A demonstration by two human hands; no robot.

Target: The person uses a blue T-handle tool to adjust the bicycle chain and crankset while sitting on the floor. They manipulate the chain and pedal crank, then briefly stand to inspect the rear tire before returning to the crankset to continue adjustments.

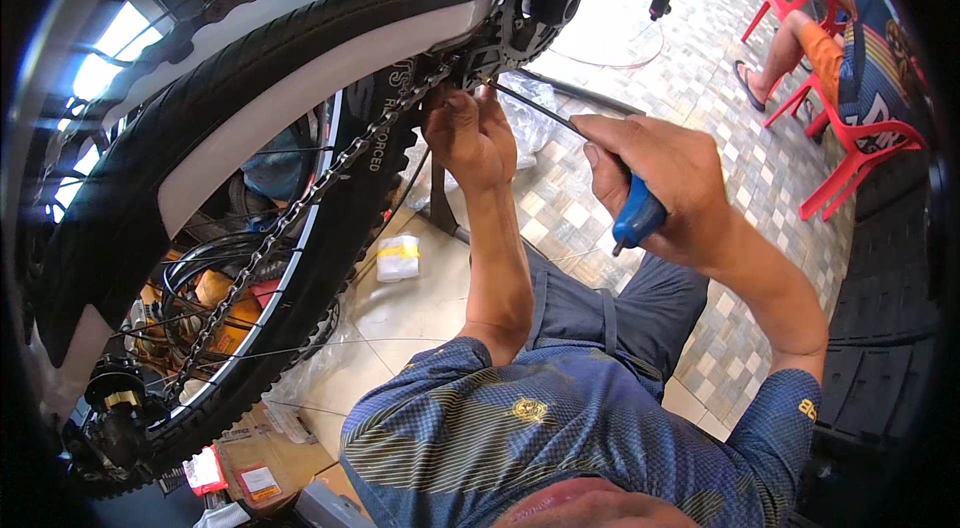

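Note:
A blue-handled hex key (pixel 638 215) is gripped in my right hand (pixel 665 178), a short dark stub showing at the handle's end. Its long thin shaft runs up and left to the parts beside the bicycle's chainring (pixel 497 50). My left hand (pixel 473 141) is raised beneath those parts, fingers bent together close to the shaft's tip. What they pinch is too small and shadowed to make out. The slack chain (pixel 318 190) slants down left from the chainring, past the black-and-white frame (pixel 330 78) and the rear tyre (pixel 345 218).
A white packet with a yellow band (pixel 398 259) lies on the floor behind the wheel. Crumpled clear plastic (pixel 535 113) is beyond my left hand. Another person sits on a red plastic chair (pixel 860 143) at the right. Cardboard boxes (pixel 270 453) stand at the lower left.

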